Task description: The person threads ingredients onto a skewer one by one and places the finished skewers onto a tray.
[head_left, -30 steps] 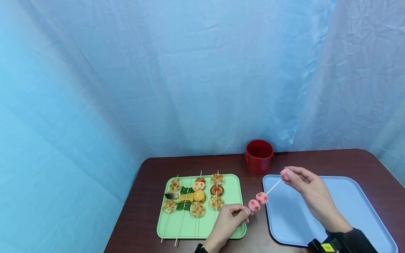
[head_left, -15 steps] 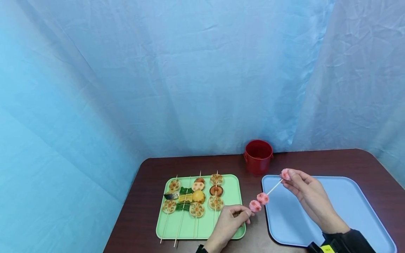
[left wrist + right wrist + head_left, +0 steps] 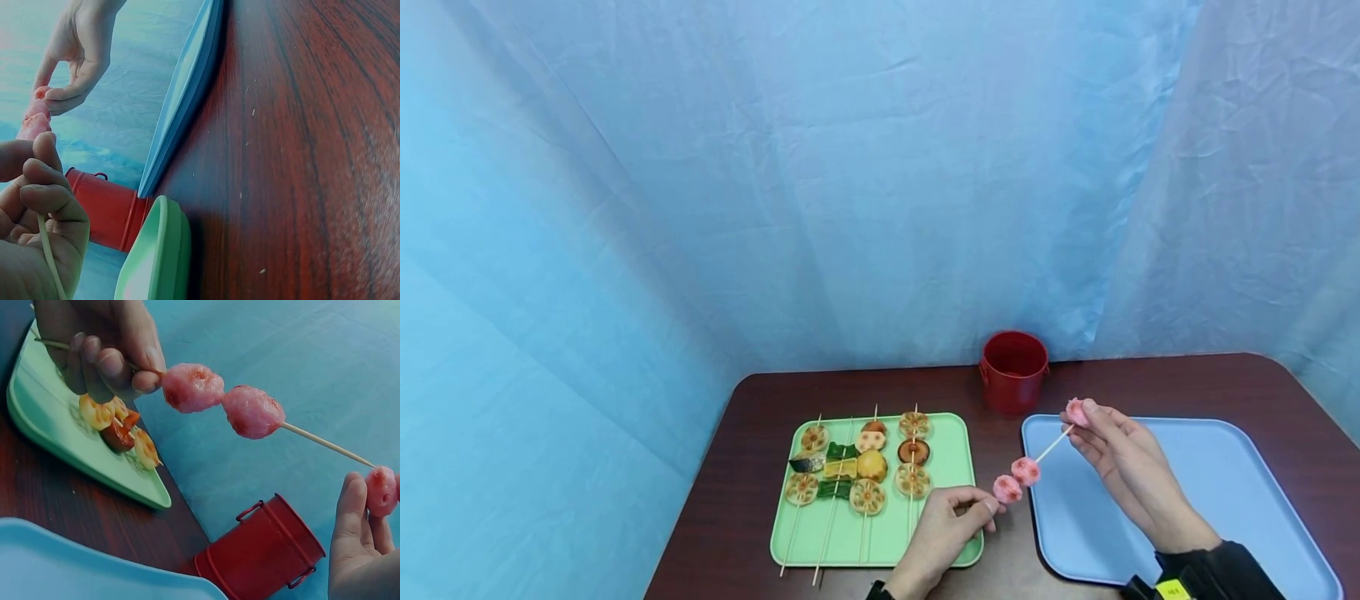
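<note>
My left hand (image 3: 947, 529) grips a thin wooden skewer (image 3: 328, 448) just below two pink balls (image 3: 253, 412) threaded on it. The skewer slants up to the right, in the air between the two trays. At its far tip my right hand (image 3: 1138, 475) pinches a third pink ball (image 3: 380, 490) between thumb and fingers. A bare length of stick shows between this ball and the other two. In the left wrist view the skewer's lower end runs out under the left palm. That view hides most of the third ball behind fingers.
Several loaded skewers with lotus root slices (image 3: 867, 497), a mushroom (image 3: 913, 452) and green pieces lie on the green tray (image 3: 947, 467) at left. The blue tray (image 3: 1210, 492) lies under the right hand. A red bucket (image 3: 1013, 375) stands behind, on the dark wooden table (image 3: 700, 533).
Both hands stay nearly in place with the same grips. The two lower balls have shifted very slightly to the right along with the left hand.
</note>
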`<state>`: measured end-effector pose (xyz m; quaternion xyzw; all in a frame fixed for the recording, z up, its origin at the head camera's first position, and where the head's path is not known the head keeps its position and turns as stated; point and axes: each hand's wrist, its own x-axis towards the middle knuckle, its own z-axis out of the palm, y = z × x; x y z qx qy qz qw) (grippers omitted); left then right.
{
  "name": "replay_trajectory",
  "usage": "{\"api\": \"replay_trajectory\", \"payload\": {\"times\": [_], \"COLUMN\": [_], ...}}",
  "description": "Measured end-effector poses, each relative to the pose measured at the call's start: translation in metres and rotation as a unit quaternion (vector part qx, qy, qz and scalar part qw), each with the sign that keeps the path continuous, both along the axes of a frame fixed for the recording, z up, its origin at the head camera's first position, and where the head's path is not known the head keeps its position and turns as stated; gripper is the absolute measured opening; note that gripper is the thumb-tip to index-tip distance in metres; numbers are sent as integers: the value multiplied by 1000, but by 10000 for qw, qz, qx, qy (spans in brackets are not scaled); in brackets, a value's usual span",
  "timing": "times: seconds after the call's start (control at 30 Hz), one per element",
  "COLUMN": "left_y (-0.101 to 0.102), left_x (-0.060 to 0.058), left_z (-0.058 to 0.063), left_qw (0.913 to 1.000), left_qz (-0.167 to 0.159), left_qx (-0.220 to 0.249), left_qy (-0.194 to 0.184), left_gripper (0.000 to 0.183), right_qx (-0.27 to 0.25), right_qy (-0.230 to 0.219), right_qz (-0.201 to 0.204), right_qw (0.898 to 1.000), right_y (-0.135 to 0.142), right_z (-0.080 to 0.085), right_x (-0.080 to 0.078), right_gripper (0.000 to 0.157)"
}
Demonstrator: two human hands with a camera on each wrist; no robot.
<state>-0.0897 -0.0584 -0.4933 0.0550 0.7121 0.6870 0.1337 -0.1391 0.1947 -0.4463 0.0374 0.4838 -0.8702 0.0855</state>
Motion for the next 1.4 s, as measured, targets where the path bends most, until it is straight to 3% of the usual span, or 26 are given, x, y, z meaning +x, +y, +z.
{"api": "replay_trajectory", "payload": {"times": [0.33, 0.73, 1.13, 1.4], "left_y": [0, -5, -5, -6], "left_x": [0, 1, 0, -1], "left_z": [-2, -1, 0, -2], "left_qw": [9999, 9998, 9998, 10000], "left_qz": [12, 92, -16, 10], "left_qx": [-8, 135, 185, 28], "left_qy": [126, 71, 114, 83], "left_gripper": [22, 22, 24, 23], "right_qx": [-54, -373, 369, 1136], "right_qy": [-135, 445, 388, 360], "right_qz": [-24, 520, 368, -21], "right_qw": [9999, 9970, 9979, 9929], "right_y": [-1, 7, 2, 0], "right_z": [-2, -5, -4, -2], "right_x": [0, 1, 0, -1], "right_gripper": [17, 30, 21, 41]}}
